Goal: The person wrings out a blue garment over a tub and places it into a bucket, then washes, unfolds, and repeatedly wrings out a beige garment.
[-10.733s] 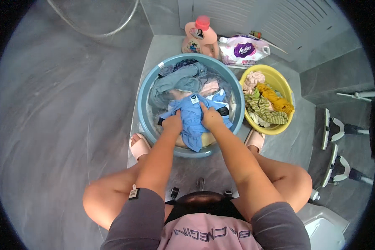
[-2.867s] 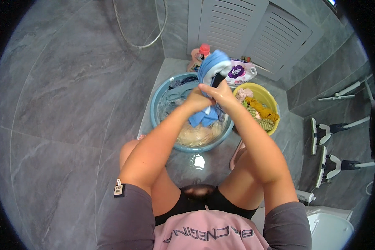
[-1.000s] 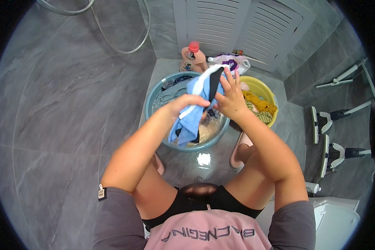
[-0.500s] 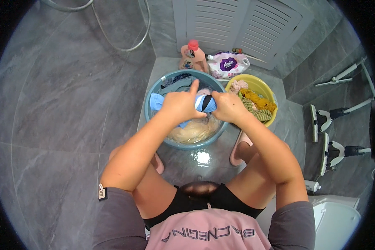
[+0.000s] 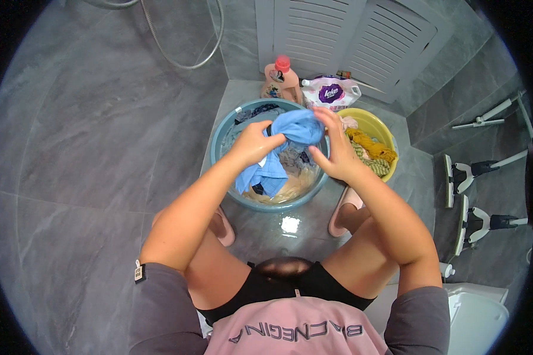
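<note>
Soaking clothes (image 5: 295, 187) in blue washtub (image 5: 281, 207) partly covered by hands and garment, can't count. One blue garment (image 5: 299, 126), type unclear, bunched above tub. Left hand (image 5: 256, 144) grasps it; right hand (image 5: 337, 151) spread at its right end, contact unclear. Right of tub: one yellow basin (image 5: 373, 122). Beyond tub: one pink bottle (image 5: 282, 86), one white pouch (image 5: 331, 93).

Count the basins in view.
2: the blue basin, with the blue garment held over it, and the yellow basin to its right. No sign of hidden ones.
</note>
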Demonstrator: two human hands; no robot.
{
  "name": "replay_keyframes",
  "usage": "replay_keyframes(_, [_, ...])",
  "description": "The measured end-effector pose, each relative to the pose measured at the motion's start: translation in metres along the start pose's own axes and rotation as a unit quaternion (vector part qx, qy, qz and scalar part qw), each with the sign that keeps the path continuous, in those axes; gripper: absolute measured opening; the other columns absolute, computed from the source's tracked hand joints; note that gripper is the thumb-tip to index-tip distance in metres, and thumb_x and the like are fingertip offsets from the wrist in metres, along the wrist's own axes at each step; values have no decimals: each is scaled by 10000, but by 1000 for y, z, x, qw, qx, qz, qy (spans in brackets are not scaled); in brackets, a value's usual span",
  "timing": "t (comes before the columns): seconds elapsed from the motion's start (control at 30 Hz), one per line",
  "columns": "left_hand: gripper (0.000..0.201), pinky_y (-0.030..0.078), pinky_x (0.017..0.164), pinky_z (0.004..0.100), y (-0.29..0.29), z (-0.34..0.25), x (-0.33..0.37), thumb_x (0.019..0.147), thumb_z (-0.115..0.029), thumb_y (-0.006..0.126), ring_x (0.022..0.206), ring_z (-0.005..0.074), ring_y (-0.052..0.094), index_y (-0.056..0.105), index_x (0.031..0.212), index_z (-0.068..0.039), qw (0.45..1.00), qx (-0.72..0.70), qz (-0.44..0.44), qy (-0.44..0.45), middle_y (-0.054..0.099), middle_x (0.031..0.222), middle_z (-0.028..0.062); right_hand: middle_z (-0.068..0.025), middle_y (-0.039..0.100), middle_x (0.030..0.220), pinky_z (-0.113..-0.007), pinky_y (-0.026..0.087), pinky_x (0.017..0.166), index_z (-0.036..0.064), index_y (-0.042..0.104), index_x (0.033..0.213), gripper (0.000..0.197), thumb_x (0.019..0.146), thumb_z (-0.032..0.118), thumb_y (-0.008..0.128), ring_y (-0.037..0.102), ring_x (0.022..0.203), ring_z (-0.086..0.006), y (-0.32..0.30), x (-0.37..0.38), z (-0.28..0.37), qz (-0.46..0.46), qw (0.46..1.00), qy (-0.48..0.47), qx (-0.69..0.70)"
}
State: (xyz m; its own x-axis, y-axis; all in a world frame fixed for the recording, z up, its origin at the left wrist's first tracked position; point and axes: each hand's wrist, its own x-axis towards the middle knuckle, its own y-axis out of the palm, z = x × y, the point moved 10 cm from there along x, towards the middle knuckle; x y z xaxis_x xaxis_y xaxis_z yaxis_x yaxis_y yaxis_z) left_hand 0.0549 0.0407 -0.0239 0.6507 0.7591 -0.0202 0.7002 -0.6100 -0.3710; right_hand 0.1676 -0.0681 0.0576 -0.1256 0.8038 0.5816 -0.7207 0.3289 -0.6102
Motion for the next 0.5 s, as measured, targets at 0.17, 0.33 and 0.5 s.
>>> replay_keyframes(0.17, [255, 457, 464, 347, 43, 14, -31, 796, -291, 522, 478, 204, 545, 579, 885, -59, 903, -358, 103, -212, 574, 639, 116, -113, 399, 1280, -570, 294, 1010, 129, 402, 1197, 576, 672, 66, 632, 392, 1209, -321, 1, -24, 19, -81, 938, -242, -234])
replay_keyframes(0.33, [403, 371, 403, 303, 67, -15, -76, 795, -445, 437, 422, 209, 471, 554, 892, -71, 825, -431, 213, -298, 526, 576, 112, -24, 408, 1304, -614, 241, 1022, 243, 410, 1180, 484, 746, 167, 610, 395, 1218, -265, 8, -35, 30, -68, 905, -313, -280])
replay_keyframes(0.5, [492, 316, 357, 277, 119, -17, -131, 780, -490, 431, 328, 191, 370, 525, 999, -59, 699, -453, 411, -370, 507, 560, 135, -39, 477, 1209, -578, 338, 944, 297, 365, 1236, 523, 777, 147, 566, 501, 1076, -252, 8, -32, 69, -10, 889, -427, -164])
